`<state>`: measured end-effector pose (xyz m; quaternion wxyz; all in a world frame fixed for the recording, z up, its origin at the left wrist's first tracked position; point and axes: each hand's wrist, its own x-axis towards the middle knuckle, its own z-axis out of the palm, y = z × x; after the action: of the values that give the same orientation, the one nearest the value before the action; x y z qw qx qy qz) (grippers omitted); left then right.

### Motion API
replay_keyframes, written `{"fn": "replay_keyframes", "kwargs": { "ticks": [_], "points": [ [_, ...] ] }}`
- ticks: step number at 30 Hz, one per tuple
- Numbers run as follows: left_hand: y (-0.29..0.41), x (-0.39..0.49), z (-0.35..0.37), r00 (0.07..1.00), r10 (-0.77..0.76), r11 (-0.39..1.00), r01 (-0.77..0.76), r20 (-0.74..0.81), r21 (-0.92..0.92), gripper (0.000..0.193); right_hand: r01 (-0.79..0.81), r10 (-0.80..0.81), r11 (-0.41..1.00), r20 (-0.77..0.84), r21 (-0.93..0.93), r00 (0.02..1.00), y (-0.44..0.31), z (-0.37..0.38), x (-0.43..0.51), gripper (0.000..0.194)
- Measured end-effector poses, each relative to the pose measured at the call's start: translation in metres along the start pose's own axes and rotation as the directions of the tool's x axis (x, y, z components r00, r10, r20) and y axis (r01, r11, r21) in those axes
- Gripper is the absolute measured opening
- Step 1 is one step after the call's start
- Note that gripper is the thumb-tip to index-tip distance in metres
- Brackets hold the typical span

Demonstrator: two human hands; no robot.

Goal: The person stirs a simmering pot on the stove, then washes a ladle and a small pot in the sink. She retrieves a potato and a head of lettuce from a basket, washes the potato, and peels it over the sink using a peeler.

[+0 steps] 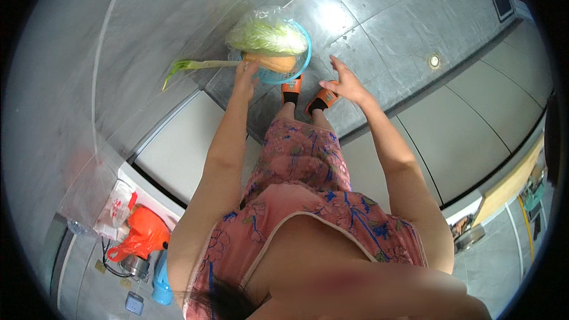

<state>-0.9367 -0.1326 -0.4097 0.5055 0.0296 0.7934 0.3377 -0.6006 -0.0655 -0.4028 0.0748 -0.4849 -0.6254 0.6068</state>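
A blue plastic basket (309,49) stands on the floor in front of my feet. Inside it lies a napa cabbage (271,39) in a clear plastic bag, with an orange-tan squash (278,63) on the near side. A leek (204,65) sticks out over the basket's left side, its green leaves pointing left. My left hand (246,78) is at that side, by the leek's inner end and the squash; whether its fingers grip anything is unclear. To the right of the basket, my right hand (346,83) is in the air with fingers apart, holding nothing.
Orange slippers (291,84) are on my feet just below the basket. A grey wall (146,44) rises on the left. Pale cabinets (449,133) line the right. A red plastic bag (146,231) sits on the counter at lower left. A round floor drain (434,61) lies to the right.
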Motion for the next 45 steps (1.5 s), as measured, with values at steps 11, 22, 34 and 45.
{"fn": "replay_keyframes", "kwargs": {
  "ticks": [11, 22, 34, 45],
  "points": [
    [-0.008, 0.142, 0.015, 0.993, 0.084, 0.765, -0.011, 0.083, -0.644, 0.049, 0.195, -0.147, 0.964, 0.247, -0.183, 0.958, -0.009, 0.072, 0.238, 0.144],
    [0.045, -0.010, 0.087, 0.771, 0.628, 0.773, -0.634, 0.102, 0.029, 0.091, -0.039, -0.032, 0.721, 0.090, 0.692, 0.995, 0.003, 0.060, 0.181, 0.079],
    [0.078, -0.266, 0.022, 0.261, 0.729, 0.187, -0.965, 0.632, 0.183, 0.073, 0.074, 0.318, -0.113, -0.034, 0.991, 0.947, -0.036, 0.032, -0.086, 0.066],
    [-0.001, -0.110, -0.004, 0.568, 0.339, 0.867, -0.497, 0.750, -0.016, 0.033, -0.514, 0.521, 0.037, 0.422, 0.857, 0.742, 0.013, 0.128, -0.195, 0.066]
  ]
}}
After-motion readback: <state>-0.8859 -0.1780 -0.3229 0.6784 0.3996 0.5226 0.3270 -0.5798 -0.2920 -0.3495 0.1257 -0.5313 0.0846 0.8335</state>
